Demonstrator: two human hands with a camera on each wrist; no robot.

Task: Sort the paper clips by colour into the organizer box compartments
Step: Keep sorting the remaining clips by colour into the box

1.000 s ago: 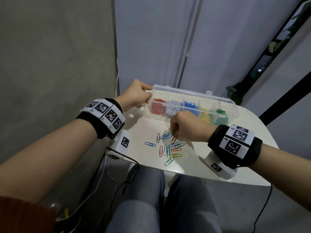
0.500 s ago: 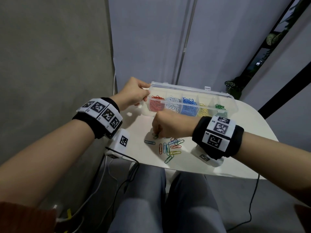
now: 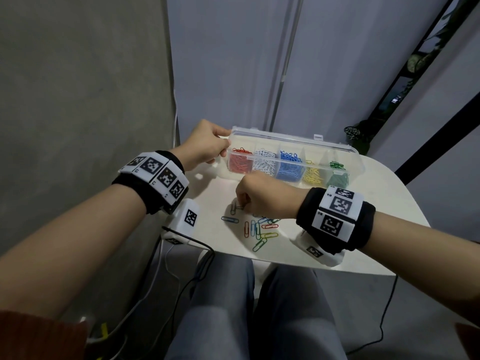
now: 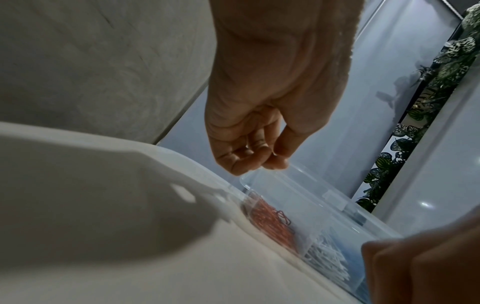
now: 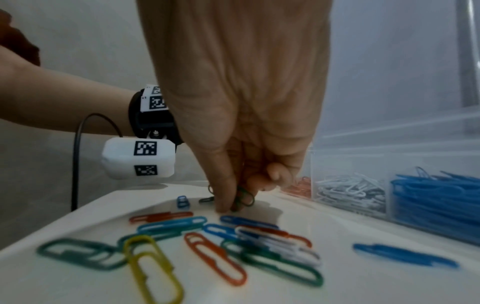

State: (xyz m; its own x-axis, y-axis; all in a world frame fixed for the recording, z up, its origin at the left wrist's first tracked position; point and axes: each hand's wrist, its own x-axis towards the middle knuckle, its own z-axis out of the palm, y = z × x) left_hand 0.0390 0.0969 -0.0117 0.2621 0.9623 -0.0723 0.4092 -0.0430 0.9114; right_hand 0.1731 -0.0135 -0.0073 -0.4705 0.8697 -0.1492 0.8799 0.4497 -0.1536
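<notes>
A clear organizer box (image 3: 293, 139) stands open at the back of the white table (image 3: 376, 203). Its compartments hold red, white, blue, yellow and green clips, left to right. My left hand (image 3: 220, 145) pinches the box's left end; in the left wrist view its fingertips (image 4: 259, 162) sit on the corner of the box (image 4: 298, 191). My right hand (image 3: 241, 205) is down on the table left of the loose clips (image 3: 261, 231). In the right wrist view its thumb and fingers (image 5: 223, 197) pinch green paper clips (image 5: 244, 198).
A lone blue clip (image 3: 230, 219) lies left of the pile, another (image 5: 405, 256) near the box front. A grey wall runs close on the left. A plant (image 3: 358, 133) stands behind the box. Cables (image 3: 187, 258) hang off the table's near left corner, above my knees.
My right hand has moved left from the middle of the loose pile to the clips at its left edge and pinched green ones. The left hand has stayed on the box.
</notes>
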